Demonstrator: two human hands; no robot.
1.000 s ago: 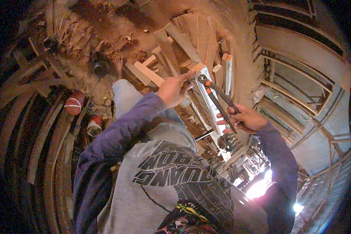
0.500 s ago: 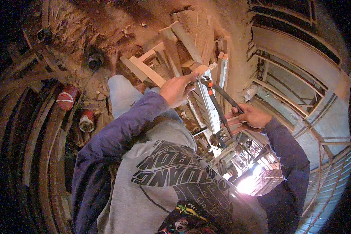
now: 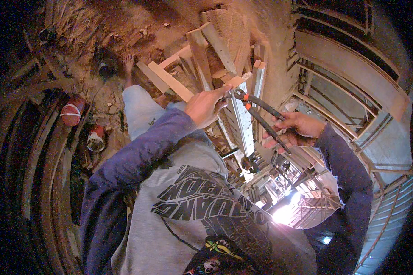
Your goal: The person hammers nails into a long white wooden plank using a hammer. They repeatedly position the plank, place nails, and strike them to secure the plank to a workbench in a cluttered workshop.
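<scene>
**Pincers held at a wooden frame**

A dirt floor [image 3: 124, 27] strewn with timber offcuts [image 3: 202, 50] is seen below, with two red cans [image 3: 80, 123] lying at the left. The pincers [image 3: 261, 117], with orange-and-black handles, are gripped by the right hand [image 3: 296, 130], closed around both handles. Their head is set against a pale upright wooden rail [image 3: 243, 123]. The left hand [image 3: 206, 106] is closed on the rail's top end, just beside the pincer head.
</scene>
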